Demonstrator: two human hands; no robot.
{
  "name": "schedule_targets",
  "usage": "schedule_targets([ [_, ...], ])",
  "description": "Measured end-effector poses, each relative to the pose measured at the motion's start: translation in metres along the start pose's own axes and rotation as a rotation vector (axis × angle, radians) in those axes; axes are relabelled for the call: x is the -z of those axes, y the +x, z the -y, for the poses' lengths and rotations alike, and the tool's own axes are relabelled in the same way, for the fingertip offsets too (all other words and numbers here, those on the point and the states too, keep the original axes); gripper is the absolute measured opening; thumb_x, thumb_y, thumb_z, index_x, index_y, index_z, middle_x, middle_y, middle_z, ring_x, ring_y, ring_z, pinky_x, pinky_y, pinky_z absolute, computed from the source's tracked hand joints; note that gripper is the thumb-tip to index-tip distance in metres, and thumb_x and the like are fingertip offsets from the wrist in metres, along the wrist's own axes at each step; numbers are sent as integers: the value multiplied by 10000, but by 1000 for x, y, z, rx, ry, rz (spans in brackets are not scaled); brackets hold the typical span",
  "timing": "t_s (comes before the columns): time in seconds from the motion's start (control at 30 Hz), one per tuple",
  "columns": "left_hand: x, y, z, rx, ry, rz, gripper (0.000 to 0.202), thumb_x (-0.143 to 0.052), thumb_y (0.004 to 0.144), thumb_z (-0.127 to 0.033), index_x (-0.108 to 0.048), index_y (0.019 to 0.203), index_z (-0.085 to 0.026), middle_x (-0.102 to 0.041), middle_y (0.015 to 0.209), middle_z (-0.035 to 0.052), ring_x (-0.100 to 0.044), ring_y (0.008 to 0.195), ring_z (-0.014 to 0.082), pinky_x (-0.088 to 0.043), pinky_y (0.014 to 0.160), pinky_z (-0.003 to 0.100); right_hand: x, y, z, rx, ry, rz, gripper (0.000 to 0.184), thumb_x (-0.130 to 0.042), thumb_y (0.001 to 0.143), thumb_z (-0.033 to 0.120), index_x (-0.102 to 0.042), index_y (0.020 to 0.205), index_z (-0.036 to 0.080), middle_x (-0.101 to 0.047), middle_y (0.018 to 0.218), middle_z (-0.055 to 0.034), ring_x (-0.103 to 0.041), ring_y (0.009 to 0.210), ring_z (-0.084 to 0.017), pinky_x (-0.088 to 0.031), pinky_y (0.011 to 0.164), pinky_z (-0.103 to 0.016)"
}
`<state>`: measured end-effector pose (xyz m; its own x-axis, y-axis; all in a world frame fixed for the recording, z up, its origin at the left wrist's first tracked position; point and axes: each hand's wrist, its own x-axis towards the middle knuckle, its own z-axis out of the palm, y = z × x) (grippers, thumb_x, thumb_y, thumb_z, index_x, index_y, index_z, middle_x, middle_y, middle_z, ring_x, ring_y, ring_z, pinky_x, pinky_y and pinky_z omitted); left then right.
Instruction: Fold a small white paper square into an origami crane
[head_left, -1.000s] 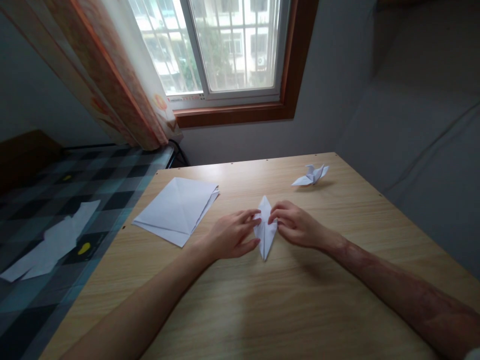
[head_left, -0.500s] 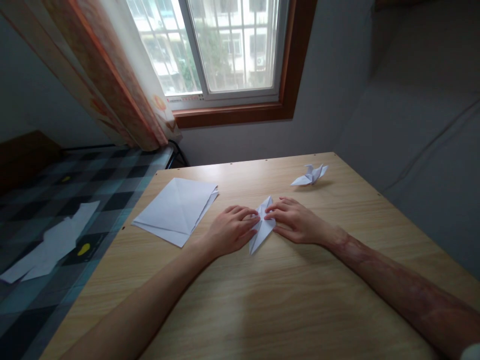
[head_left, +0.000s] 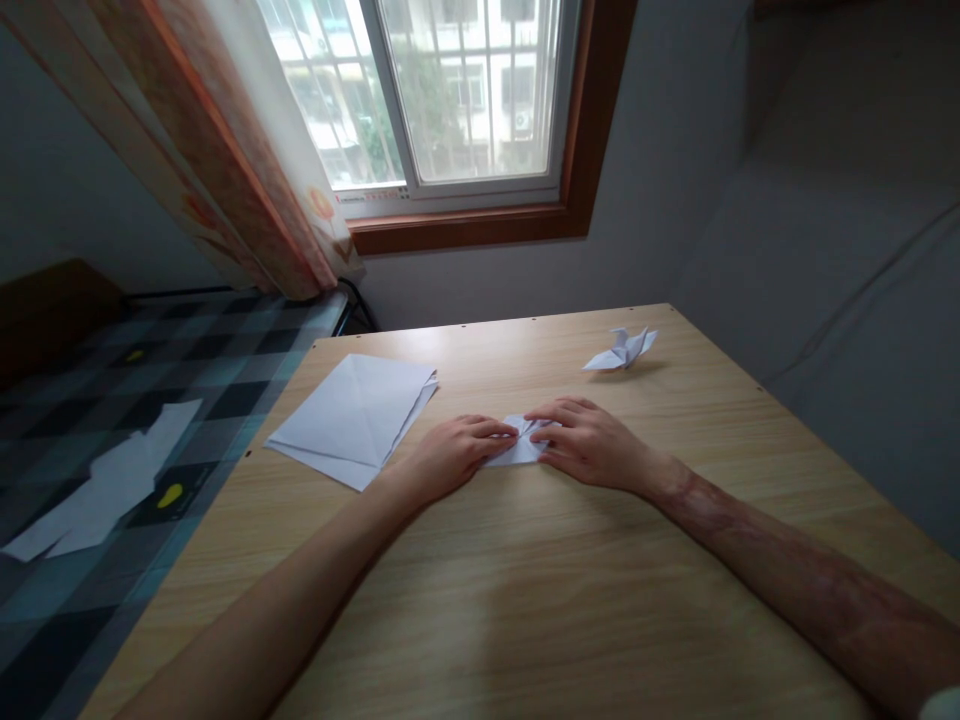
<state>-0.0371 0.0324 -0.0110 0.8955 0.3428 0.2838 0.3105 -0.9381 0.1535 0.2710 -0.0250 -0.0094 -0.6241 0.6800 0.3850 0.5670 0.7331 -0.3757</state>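
Observation:
A small piece of folded white paper (head_left: 517, 452) lies on the wooden table between my hands. My left hand (head_left: 459, 452) grips its left side, fingertips pressed together near the middle crease. On the right side, the fingers of my right hand (head_left: 583, 438) hold the paper and cover part of it. Both hands rest low over the tabletop, and the fingers hide the paper's side ends. Farther back to the right stands a folded paper bird (head_left: 621, 350), apart from both hands.
A stack of white paper sheets (head_left: 360, 410) lies at the table's left. Paper scraps (head_left: 112, 490) are on the checked bed cover (head_left: 45, 600) beside the table (head_left: 450, 620). A curtain (head_left: 247, 170) hangs by the window (head_left: 472, 100) behind.
The folded paper was a long diamond pointing away and toward me; now it lies crosswise and looks shorter front to back. Both hands stay near the same place, fingers slightly shifted.

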Motion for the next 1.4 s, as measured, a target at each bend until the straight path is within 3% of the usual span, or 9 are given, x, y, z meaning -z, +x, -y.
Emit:
schedule_targets([
  [0.13,6,1,-2,-50,6,-20,430,-541,1050,-80,-753,1388,-242,-770,1438,69,-748,1269,222,-585,1124,393,-3,1,-2,44,-71,20,195,-651,1102,353,-775,1237,286,-796,1372,-80,-725,1243,-297,-504,1154,-513],
  [0.23,7,3,-10,-82,10,-57,347,-602,1021,-156,-769,1317,-229,-785,1393,78,-756,1232,229,-545,1174,431,-8,0,-3,113,-135,-41,180,-646,1116,348,-777,1199,256,-816,1328,-81,-749,1165,-279,-519,1134,-501],
  [0.4,3,8,-22,-31,74,-159,190,-674,1077,-344,-796,1141,-214,-834,1174,59,-769,1016,221,-575,968,389,-14,1,-3,177,-188,-115,145,-651,1117,306,-773,1162,242,-831,1269,-83,-766,1088,-259,-542,1098,-485],
  [0.6,0,7,-22,-17,108,-161,215,-590,1134,-287,-794,1118,-223,-830,1140,54,-761,969,197,-551,909,351,-13,2,1,178,-214,-102,213,-706,1083,404,-762,1212,243,-826,1222,-95,-745,1059,-281,-560,1014,-474],
  [0.87,2,5,-23,-22,139,-174,233,-589,1108,-279,-787,1004,-215,-828,1016,44,-770,863,184,-572,836,331,-15,5,4,224,-225,-142,162,-663,1094,233,-780,1205,245,-815,1279,-79,-719,1173,-282,-542,1101,-493],
  [0.97,-1,6,-27,-11,185,-177,222,-617,1093,-331,-781,1007,-209,-827,1104,59,-780,874,190,-584,836,339,-16,6,5,236,-196,-121,171,-647,1085,199,-772,1198,230,-833,1227,-78,-741,1072,-266,-578,1039,-473],
  [1.07,-3,6,-28,-24,213,-182,224,-629,1103,-377,-779,1137,-215,-820,1200,67,-786,931,202,-588,836,346,-17,7,7,226,-200,-110,216,-635,1072,178,-766,1236,226,-838,1216,-91,-751,1028,-267,-595,998,-475],
  [1.4,-2,7,-21,-52,83,-183,218,-599,1131,-311,-786,1062,-221,-809,1066,67,-740,932,197,-564,866,352,-21,5,14,215,-268,-148,119,-688,1084,256,-790,1141,231,-834,1152,-84,-747,1004,-260,-578,979,-457],
])
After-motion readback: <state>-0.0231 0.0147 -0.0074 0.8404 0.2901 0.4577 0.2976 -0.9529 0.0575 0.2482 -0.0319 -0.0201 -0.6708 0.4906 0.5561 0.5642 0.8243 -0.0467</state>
